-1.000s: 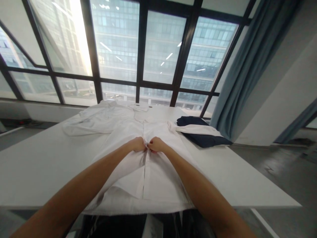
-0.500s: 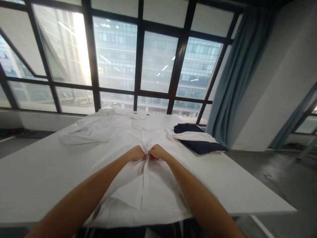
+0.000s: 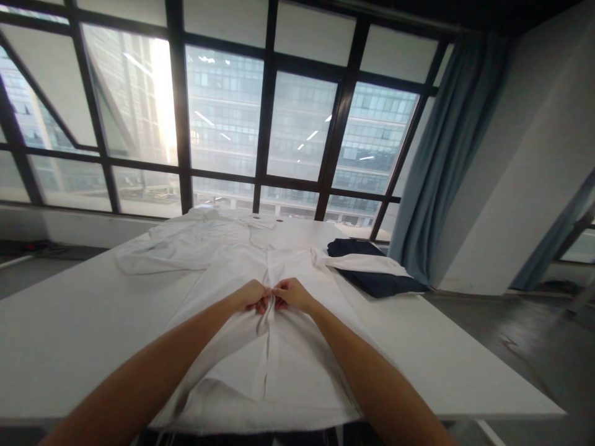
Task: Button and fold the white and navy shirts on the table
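A long white coat [image 3: 307, 365] lies spread over the white table, its hem at the near edge and its front opening running down the middle. My left hand [image 3: 253, 294] is closed, pinching the left edge of that opening. Right beside it, my right hand [image 3: 290, 293] is also closed, gripping the cloth at the right edge. The fingertips almost meet over the placket, and the fabric is lifted and creased between them. Whatever small fastening may be under the fingers is hidden. Below the hands the front hangs slightly parted.
On the white table [image 3: 465, 365], another white garment [image 3: 162, 248] lies crumpled at the far left. A folded dark navy cloth [image 3: 376, 282] is at the right, with a white sleeve [image 3: 367, 263] across it. Windows and a blue curtain [image 3: 446, 167] stand behind the table.
My hands have come closer together, the fingertips now nearly touching at the coat's opening. The view has tilted slightly upward.
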The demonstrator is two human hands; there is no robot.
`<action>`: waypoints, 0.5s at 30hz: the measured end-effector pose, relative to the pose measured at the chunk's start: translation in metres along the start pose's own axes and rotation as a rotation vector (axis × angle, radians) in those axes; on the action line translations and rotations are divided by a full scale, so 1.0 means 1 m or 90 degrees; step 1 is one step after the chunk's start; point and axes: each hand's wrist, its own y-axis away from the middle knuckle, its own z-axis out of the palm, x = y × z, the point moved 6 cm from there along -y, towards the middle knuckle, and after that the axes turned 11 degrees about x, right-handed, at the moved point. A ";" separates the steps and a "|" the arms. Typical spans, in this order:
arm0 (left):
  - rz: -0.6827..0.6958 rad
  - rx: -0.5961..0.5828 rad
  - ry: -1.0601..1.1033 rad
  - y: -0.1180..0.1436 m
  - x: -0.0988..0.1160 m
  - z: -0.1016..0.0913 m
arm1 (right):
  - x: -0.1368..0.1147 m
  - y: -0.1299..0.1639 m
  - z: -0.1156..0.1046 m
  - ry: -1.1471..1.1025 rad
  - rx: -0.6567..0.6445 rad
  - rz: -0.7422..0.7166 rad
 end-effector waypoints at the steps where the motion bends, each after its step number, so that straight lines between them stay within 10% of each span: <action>1: 0.004 0.005 -0.003 0.001 0.001 0.000 | 0.001 -0.001 0.000 0.000 0.004 0.004; 15: -0.005 0.009 0.015 0.004 0.004 -0.001 | 0.009 -0.002 0.004 -0.044 -0.014 0.080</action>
